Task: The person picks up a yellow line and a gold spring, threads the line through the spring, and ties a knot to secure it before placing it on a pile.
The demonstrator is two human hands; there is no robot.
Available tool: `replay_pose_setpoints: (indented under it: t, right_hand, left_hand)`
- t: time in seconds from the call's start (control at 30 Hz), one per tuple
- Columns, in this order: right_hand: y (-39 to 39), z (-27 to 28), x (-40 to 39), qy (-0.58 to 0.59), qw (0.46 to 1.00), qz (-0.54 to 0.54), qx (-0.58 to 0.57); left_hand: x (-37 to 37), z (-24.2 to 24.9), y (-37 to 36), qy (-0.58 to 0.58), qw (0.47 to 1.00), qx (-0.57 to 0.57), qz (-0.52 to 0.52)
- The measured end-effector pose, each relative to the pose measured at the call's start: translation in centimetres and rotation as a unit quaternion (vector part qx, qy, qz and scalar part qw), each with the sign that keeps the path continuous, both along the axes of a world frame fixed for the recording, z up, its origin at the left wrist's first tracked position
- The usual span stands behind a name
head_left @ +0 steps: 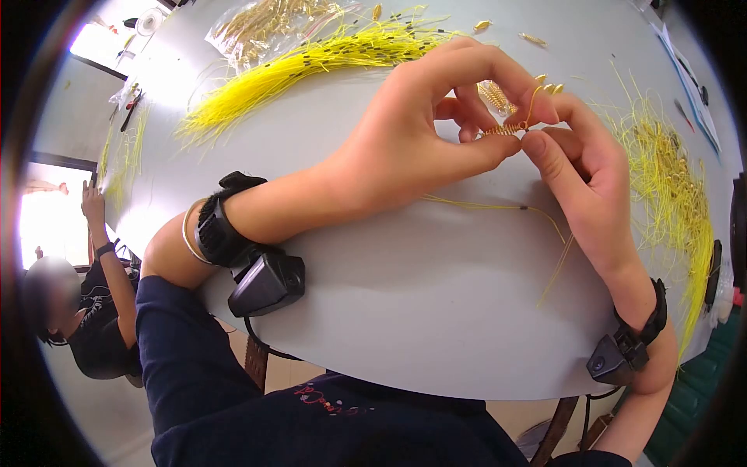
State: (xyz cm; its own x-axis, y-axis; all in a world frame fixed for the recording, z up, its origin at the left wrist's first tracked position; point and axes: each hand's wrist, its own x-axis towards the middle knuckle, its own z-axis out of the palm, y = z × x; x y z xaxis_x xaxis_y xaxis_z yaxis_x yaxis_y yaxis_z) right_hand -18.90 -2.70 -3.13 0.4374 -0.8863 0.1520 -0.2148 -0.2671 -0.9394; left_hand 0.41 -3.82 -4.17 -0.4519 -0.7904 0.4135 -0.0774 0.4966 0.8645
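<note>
My left hand [420,132] and my right hand [580,167] meet above the grey table [373,311]. Together they pinch a small gold coiled spring [502,131] that sits on a thin yellow wire [498,207]. The left thumb and fingers hold the coil's left end, while the right thumb and forefinger hold its right end, where the wire loops upward. The wire trails down across the table toward the right wrist. Both wrists wear black straps with small black devices.
A large bundle of yellow wires [311,66] lies at the back left, with a clear bag of gold parts [261,27] behind it. More yellow wires [677,194] are heaped at the right. Loose gold springs [498,97] lie behind my fingers. Another person [85,296] sits at far left.
</note>
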Motion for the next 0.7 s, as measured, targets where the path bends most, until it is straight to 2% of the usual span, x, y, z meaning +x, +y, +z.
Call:
replay_pose_setpoints:
  t: [0.1, 0.17, 0.3, 0.4, 0.5, 0.7]
  right_hand:
    - [-0.21, -0.12, 0.03, 0.013, 1.0, -0.016, 0.004]
    - [-0.16, 0.01, -0.15, 0.019, 1.0, -0.01, -0.002]
    - [-0.14, -0.17, 0.14, 0.041, 0.997, -0.021, -0.058]
    - [0.22, 0.07, 0.2, 0.051, 0.994, -0.034, -0.096]
    - [0.35, 0.31, -0.02, 0.048, 0.994, -0.029, -0.09]
    - [0.36, 0.32, -0.01, 0.03, 0.994, -0.032, -0.101]
  left_hand:
    - [-0.08, -0.06, 0.09, 0.005, 1.0, 0.012, 0.005]
    - [-0.13, 0.2, 0.25, 0.045, 0.995, 0.078, -0.032]
    - [0.1, 0.0, 0.01, 0.018, 0.996, 0.073, -0.038]
    - [-0.02, 0.0, 0.14, 0.064, 0.993, 0.097, -0.004]
    - [-0.2, 0.04, 0.2, 0.079, 0.994, 0.076, -0.001]
    - [-0.29, 0.28, 0.52, 0.098, 0.989, 0.11, 0.009]
